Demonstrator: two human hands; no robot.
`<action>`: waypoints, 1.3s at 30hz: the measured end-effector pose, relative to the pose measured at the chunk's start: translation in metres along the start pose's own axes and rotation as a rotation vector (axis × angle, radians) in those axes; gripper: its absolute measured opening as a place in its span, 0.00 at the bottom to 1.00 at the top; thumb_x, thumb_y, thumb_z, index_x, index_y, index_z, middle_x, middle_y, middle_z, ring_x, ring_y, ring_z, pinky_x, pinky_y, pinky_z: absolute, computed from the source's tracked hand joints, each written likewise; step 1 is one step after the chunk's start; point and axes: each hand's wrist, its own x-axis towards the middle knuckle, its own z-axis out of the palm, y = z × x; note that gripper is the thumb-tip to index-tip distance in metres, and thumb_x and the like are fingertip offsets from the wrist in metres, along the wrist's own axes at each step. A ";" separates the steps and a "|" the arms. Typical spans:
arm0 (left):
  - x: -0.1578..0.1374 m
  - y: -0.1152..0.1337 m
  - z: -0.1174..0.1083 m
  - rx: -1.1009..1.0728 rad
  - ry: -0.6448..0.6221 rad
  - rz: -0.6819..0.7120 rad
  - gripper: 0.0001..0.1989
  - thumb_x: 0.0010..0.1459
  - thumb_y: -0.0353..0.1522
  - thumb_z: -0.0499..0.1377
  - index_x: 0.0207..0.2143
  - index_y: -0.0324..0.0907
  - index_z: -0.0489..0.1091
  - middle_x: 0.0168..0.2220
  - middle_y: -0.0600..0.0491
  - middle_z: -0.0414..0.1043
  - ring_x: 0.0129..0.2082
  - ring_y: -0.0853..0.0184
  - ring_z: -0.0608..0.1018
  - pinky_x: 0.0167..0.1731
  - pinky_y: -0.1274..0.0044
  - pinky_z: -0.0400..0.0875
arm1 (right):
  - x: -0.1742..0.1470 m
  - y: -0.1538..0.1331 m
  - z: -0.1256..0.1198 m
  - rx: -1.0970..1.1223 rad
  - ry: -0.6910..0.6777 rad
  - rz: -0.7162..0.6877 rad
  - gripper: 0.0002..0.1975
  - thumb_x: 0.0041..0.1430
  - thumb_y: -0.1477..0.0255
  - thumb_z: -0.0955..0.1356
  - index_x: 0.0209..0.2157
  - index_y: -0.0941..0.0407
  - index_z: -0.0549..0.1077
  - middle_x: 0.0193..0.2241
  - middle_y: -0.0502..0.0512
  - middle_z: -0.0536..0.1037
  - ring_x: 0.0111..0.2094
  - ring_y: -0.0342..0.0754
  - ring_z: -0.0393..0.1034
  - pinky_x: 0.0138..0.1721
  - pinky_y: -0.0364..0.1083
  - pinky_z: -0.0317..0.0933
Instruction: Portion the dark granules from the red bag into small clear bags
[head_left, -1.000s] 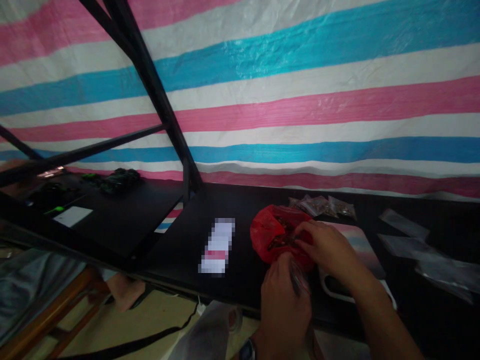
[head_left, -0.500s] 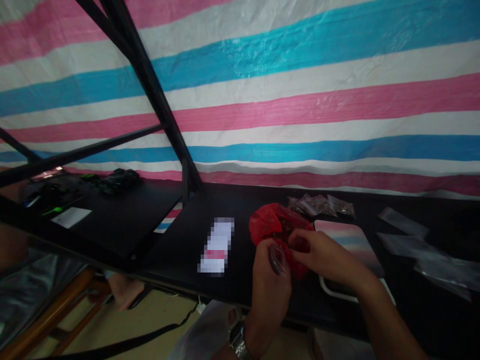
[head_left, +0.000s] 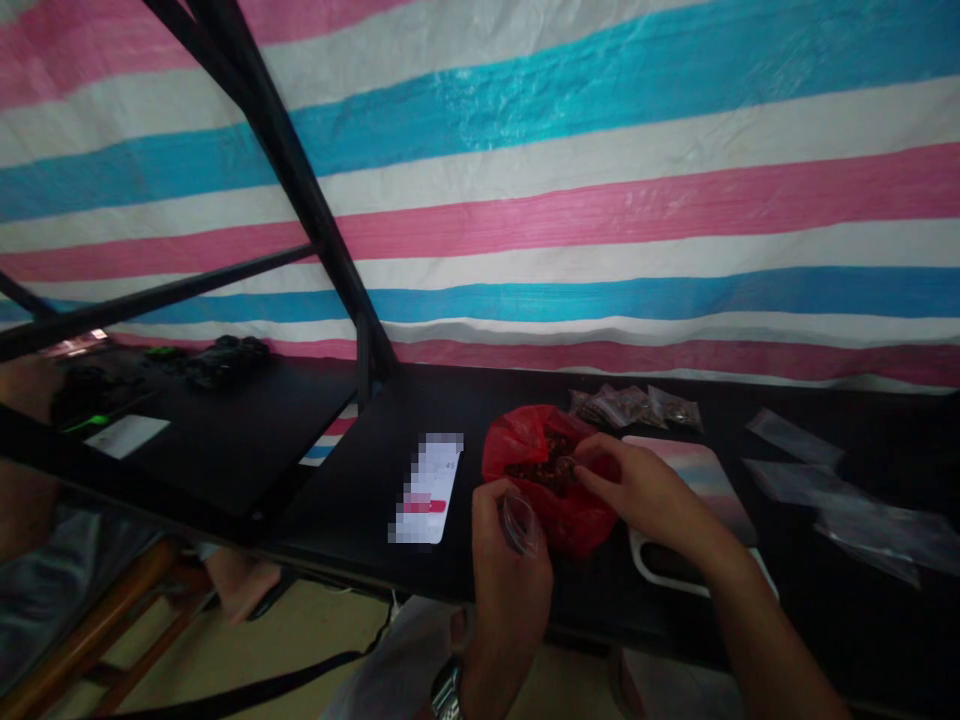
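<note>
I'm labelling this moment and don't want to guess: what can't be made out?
Head view, right hand: what, if anything, it pinches; blurred among dark pieces inside the red plastic bag.
Head view, clear plastic bag: whether it holds anything; the left hand and glare hide it.
Head view, white-rimmed scale: any reading; right forearm partly covers its dark panel.
Head view, phone: most screen text, pixelated.

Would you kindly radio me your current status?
Left hand holding clear bag. Right hand at dark pieces in open red bag. No obstruction apparent.
</note>
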 end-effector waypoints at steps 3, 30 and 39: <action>0.004 0.001 0.001 0.088 0.112 0.032 0.14 0.56 0.21 0.59 0.41 0.47 0.65 0.41 0.54 0.65 0.41 0.61 0.72 0.43 0.69 0.69 | 0.006 -0.003 0.009 -0.205 0.111 0.033 0.08 0.67 0.70 0.69 0.45 0.53 0.79 0.47 0.57 0.85 0.50 0.56 0.79 0.53 0.52 0.65; 0.049 -0.012 0.002 -0.090 0.146 -0.058 0.15 0.52 0.20 0.60 0.36 0.46 0.63 0.33 0.59 0.64 0.31 0.69 0.70 0.34 0.76 0.67 | 0.022 -0.015 0.037 0.111 -0.072 0.111 0.06 0.64 0.68 0.69 0.37 0.54 0.78 0.35 0.55 0.85 0.35 0.50 0.78 0.37 0.47 0.63; 0.036 -0.010 0.003 0.110 0.144 0.208 0.11 0.61 0.33 0.66 0.45 0.46 0.71 0.39 0.53 0.75 0.37 0.62 0.78 0.41 0.70 0.73 | 0.008 -0.016 0.001 0.479 -0.127 0.120 0.13 0.61 0.58 0.71 0.40 0.52 0.77 0.36 0.55 0.85 0.40 0.54 0.81 0.37 0.48 0.70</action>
